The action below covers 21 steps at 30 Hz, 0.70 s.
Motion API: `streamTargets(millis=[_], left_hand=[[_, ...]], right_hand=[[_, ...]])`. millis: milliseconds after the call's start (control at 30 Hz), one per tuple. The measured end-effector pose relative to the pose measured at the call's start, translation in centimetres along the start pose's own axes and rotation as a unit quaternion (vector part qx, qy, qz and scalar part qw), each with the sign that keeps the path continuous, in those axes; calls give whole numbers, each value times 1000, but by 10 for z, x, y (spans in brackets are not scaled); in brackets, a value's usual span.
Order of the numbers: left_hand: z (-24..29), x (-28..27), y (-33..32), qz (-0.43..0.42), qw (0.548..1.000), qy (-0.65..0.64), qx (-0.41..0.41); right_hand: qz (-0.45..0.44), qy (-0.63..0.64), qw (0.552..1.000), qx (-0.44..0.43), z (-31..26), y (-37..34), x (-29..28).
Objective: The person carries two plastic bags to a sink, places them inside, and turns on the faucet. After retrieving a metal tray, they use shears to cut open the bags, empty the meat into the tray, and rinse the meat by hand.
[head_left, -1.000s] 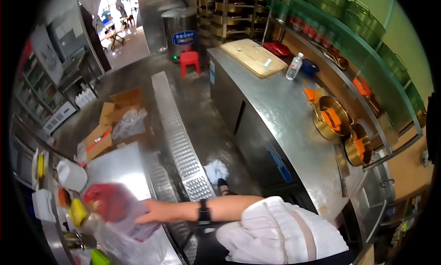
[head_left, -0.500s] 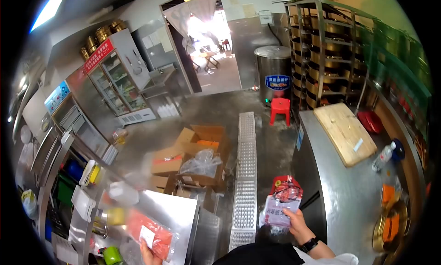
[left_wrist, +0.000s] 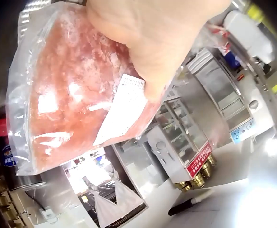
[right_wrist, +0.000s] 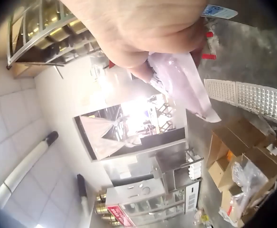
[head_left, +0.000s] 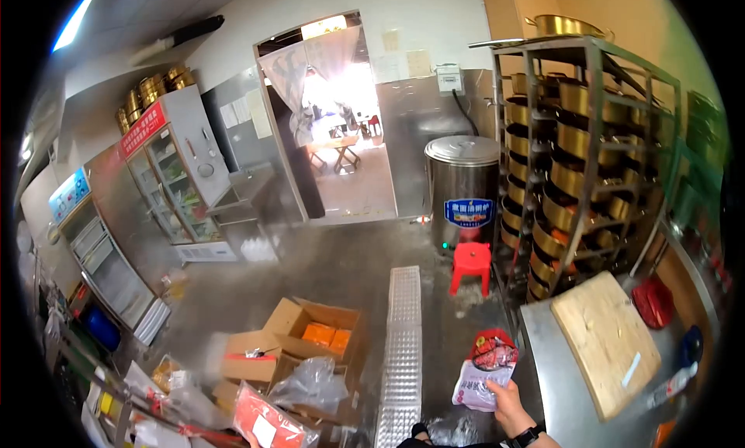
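My left hand point(left_wrist: 157, 33) grips a flat clear bag of pinkish-red, meat-like food point(left_wrist: 67, 90), thumb lying over its white printed label point(left_wrist: 124, 109). In the head view this bag point(head_left: 268, 421) shows at the lower left, with most of the hand cut off by the frame's bottom edge. On the other side, my right hand point(head_left: 508, 408) pinches a printed food pouch point(head_left: 483, 382) by its pale purple end; its red top points away from me. The right wrist view shows the pouch's pale underside point(right_wrist: 179, 80), the fingers partly hidden behind it.
Open cardboard boxes point(head_left: 287, 324) holding orange packs and a clear plastic bag point(head_left: 310, 386) sit on the floor ahead. A metal drain cover point(head_left: 400, 355) runs between them and the steel counter point(head_left: 555, 370) with a cutting board point(head_left: 605, 343). A red stool point(head_left: 471, 266) stands before the pot rack.
The view has swung up and toward the doorway. The bag, first near the steel table, is now lifted in the left hand; the right hand has come into view with the pouch.
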State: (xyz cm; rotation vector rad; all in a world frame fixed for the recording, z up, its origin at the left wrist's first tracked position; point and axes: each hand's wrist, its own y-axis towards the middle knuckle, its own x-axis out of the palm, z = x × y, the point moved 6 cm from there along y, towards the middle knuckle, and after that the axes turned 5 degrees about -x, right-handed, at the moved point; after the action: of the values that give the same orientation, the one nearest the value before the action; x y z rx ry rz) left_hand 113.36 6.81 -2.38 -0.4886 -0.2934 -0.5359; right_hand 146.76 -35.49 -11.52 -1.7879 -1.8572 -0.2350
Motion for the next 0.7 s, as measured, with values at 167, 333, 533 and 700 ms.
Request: streamTargets(millis=[167, 333, 533, 700], left_hand=[[-9, 147, 141, -83, 994, -25, -65], [-48, 278, 284, -119, 982, -54, -136], [-82, 378, 449, -71, 965, -128, -216], [-45, 419, 542, 16, 980, -134, -146]], right_hand=[[48, -8, 998, -32, -25, 124, 21], [90, -21, 994, -66, -18, 258, 17], [70, -30, 996, -45, -21, 477, 86], [-67, -45, 997, -4, -37, 647, 242]])
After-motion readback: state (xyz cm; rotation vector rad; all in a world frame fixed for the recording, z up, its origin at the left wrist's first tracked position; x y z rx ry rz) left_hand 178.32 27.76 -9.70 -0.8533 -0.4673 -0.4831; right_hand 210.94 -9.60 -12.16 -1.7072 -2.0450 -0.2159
